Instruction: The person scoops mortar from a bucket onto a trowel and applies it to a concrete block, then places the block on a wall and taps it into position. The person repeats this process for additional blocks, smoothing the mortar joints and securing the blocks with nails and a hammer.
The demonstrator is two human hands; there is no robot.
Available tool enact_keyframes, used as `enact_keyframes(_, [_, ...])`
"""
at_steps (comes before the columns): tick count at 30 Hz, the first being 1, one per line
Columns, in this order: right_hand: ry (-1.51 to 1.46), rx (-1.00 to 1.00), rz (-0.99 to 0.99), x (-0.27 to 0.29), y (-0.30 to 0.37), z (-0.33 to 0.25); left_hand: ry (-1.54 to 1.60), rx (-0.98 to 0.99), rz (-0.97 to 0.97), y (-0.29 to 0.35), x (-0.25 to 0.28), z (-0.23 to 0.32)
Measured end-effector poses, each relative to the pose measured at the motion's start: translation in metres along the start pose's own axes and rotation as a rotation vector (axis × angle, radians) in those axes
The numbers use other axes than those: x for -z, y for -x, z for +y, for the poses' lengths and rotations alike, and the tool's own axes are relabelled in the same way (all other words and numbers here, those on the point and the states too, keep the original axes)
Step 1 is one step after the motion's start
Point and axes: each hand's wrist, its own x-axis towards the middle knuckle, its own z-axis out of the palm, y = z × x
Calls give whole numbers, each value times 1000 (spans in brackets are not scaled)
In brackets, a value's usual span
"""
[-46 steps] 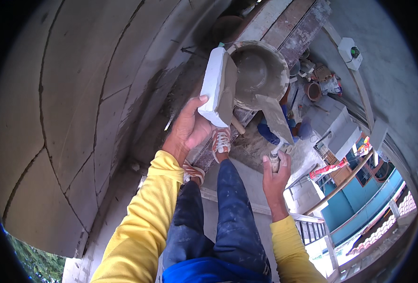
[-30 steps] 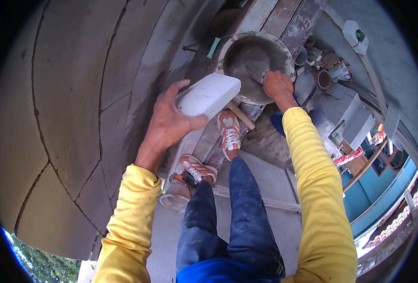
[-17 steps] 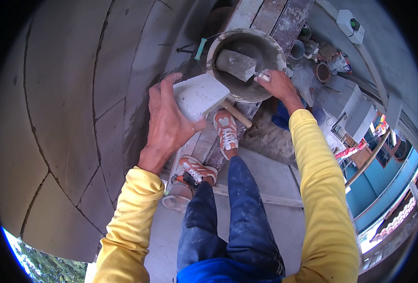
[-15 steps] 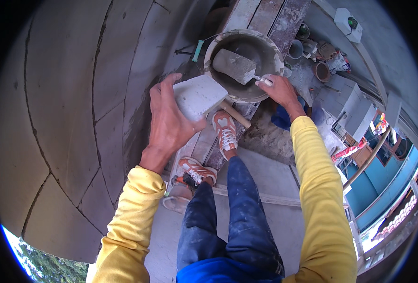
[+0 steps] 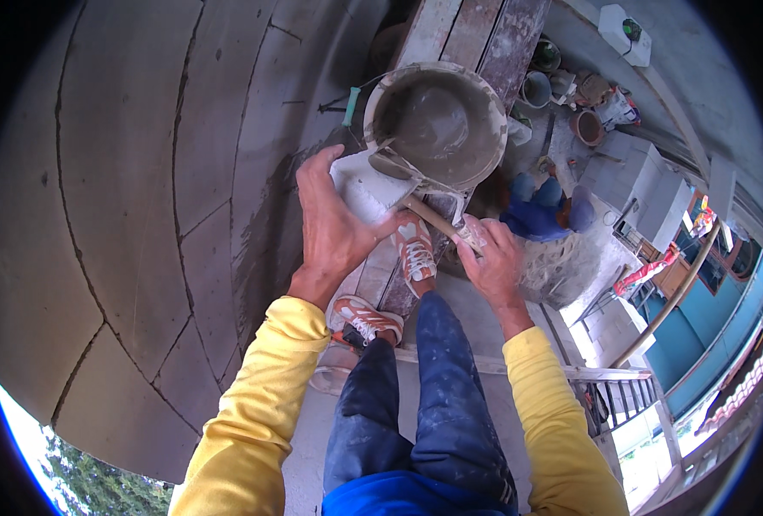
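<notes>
My left hand (image 5: 326, 228) grips a pale masonry block (image 5: 369, 187), fingers on its far left side and thumb along the near edge. My right hand (image 5: 492, 258) is closed round the handle of a trowel (image 5: 409, 172). The mortar-coated blade is turned nearly edge-on along the block's far right side; whether it touches cannot be told. Just beyond, a round bucket (image 5: 493, 107) holds wet grey mortar (image 5: 437, 116). A wooden tool handle (image 5: 429, 213) extends from beneath the block toward my right hand; its other end is hidden.
The bucket stands on wooden planks (image 5: 463, 34), where my shoes (image 5: 369, 318) also rest. A curved grey block wall (image 5: 132, 198) rises at left. Lower down at right are a person in blue (image 5: 536, 211), several pails (image 5: 536, 89), stacked blocks (image 5: 627, 168) and a railing (image 5: 622, 404).
My right hand has brought the trowel from over the mortar nearer to me and left, beside the block. Its blade has turned from flat to edge-on. The block is still in my left hand.
</notes>
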Motion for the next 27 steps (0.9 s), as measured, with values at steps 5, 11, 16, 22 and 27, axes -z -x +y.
enact_keyframes(5, [-104, 7, 7, 9, 17, -26, -10, 48, 27, 7, -3, -9])
enact_keyframes(11, [-230, -311, 31, 7, 36, -18, 20, 72, 22, 5, -2, -13])
enact_keyframes(16, [-174, -345, 4, -26, 21, 2, 59, 71, 39, 0, -7, -10])
enact_keyframes(22, [-178, -401, -74, -63, 15, 1, -225, 4, 35, 4, -2, -4])
enact_keyframes(27, [-214, -381, 23, -81, 25, -6, -291, -75, -51, 11, 8, 1])
